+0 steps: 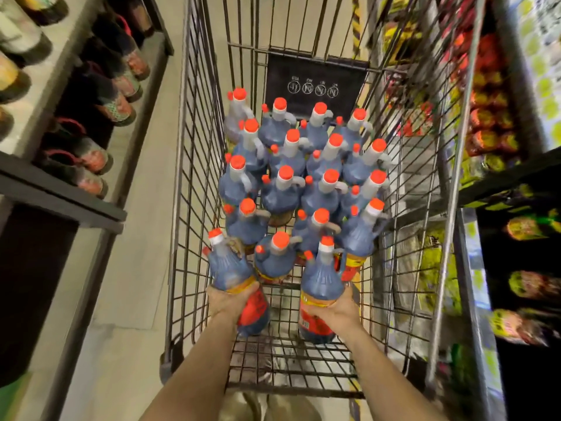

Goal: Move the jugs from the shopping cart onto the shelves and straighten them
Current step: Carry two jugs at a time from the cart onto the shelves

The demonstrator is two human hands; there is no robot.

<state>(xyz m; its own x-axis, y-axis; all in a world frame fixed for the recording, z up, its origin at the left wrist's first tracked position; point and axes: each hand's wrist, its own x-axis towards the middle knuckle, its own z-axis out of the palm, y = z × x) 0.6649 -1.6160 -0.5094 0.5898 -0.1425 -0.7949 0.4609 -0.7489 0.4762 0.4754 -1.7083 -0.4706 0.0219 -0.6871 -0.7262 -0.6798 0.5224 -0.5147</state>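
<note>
1. Left hand (228,300) grips the tilted left jug (233,276) near the cart (194,208) wall; it may knock the wires
2. Right hand (335,308) grips the right jug (321,287); lifting may topple the standing jugs (297,177)

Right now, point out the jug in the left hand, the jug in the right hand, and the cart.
Left-hand jug (229,273), head view: on its dark upper body.
Right-hand jug (321,281), head view: on its dark shoulder above the label.
Cart (194,141), head view: on its left wire wall.
</note>
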